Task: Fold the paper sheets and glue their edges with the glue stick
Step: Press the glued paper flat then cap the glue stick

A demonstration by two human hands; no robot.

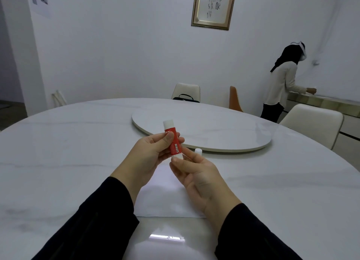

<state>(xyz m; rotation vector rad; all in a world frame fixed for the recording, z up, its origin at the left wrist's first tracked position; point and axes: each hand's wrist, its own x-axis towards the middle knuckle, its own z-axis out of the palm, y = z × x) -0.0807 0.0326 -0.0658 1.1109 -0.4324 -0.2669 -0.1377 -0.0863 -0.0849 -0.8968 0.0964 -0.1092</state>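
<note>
Left hand (153,152) grips the red-and-white glue stick (172,141) above the white paper sheet (165,199); right hand (196,174) pinches its base, white cap (198,151) just beyond.
</note>
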